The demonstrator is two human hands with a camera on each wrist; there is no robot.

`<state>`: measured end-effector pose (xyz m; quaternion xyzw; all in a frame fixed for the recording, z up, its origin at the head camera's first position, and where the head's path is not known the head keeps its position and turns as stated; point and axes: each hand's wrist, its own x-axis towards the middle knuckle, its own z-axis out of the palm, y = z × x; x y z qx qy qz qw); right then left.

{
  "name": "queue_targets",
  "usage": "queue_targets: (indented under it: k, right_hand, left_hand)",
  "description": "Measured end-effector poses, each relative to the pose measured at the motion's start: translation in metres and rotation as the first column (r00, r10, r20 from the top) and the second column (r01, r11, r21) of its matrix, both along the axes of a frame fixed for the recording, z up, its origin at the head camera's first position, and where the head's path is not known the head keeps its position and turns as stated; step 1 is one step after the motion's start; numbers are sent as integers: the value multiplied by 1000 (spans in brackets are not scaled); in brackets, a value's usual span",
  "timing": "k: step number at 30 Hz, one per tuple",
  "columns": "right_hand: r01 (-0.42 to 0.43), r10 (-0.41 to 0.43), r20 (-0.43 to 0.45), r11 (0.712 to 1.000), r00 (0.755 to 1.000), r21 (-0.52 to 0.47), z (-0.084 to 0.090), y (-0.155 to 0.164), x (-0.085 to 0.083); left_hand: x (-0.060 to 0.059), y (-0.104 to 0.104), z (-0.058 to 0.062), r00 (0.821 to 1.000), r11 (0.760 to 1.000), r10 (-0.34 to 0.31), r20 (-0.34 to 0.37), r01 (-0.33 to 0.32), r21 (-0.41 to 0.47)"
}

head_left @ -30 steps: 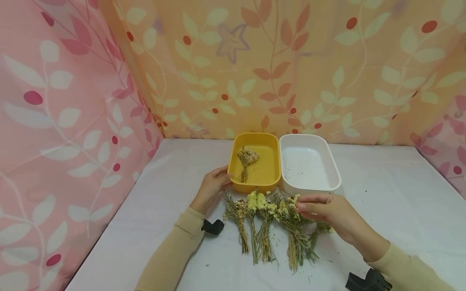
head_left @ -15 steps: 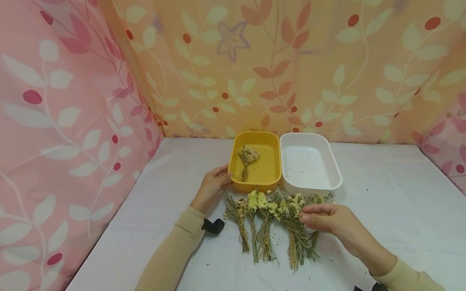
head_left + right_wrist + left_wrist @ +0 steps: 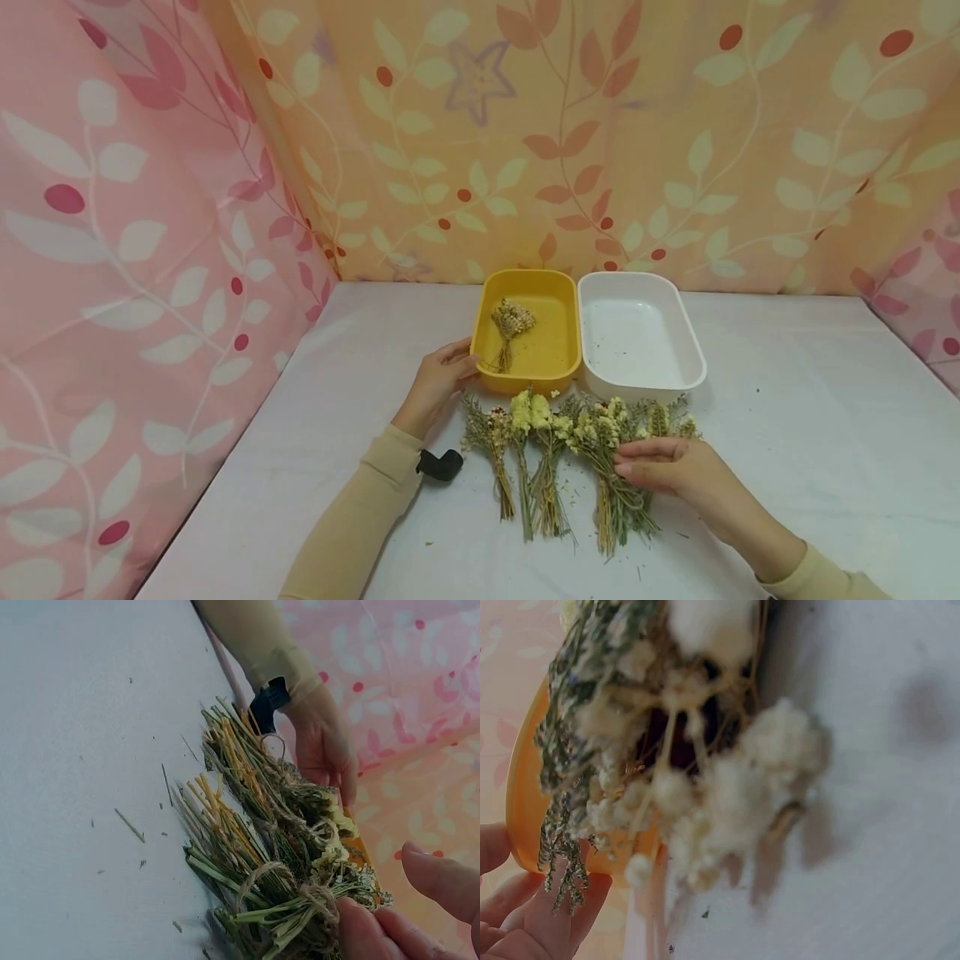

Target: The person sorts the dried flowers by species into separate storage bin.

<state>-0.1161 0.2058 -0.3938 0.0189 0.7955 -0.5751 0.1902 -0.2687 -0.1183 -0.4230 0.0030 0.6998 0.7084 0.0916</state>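
Observation:
My left hand (image 3: pixel 435 387) rests against the left front corner of a yellow plastic tub (image 3: pixel 553 350), its fingers touching the outside. One dried flower bundle (image 3: pixel 512 327) lies inside that tub. Several more dried flower bundles (image 3: pixel 551 475) lie in a row before the tubs, heads away from me and stems toward me. Over the rightmost ones is my right hand (image 3: pixel 701 479), partly covering them. In the right wrist view its fingers (image 3: pixel 367 930) touch a twine-tied bundle (image 3: pixel 300 900), while the thumb (image 3: pixel 442 881) stands apart. Blurred flower heads (image 3: pixel 727 795) fill the left wrist view.
A white tub (image 3: pixel 633 333) stands close against the yellow one's right side, with small crumbs in it. Stem bits are scattered on the white tablecloth (image 3: pixel 810 400). Leaf-patterned cloth (image 3: pixel 450 167) hangs behind and at both sides.
My right hand has moved a little toward me and right, uncovering flower heads at the right end of the row. The left hand stays at the yellow tub.

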Motion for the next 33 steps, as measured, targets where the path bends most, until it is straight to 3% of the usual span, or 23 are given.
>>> queue_targets:
  k: [15,22,26,33]
  right_hand:
    - [-43,43,-20,999,999,14,-11,1,-2]
    - [-5,21,-89,984,996,176,-12,-9,-3]
    - [-11,49,-146,969,988,247,-11,-13,-3]
    - [-36,61,-135,984,989,176,-12,-16,-4]
  left_hand:
    - [-1,1,1,1000,1000,4,18,-4,-13]
    - [0,0,2,1000,1000,-6,18,6,0]
    - [0,0,1,1000,1000,-11,16,11,-1]
    - [0,1,1,1000,1000,11,10,-11,-5]
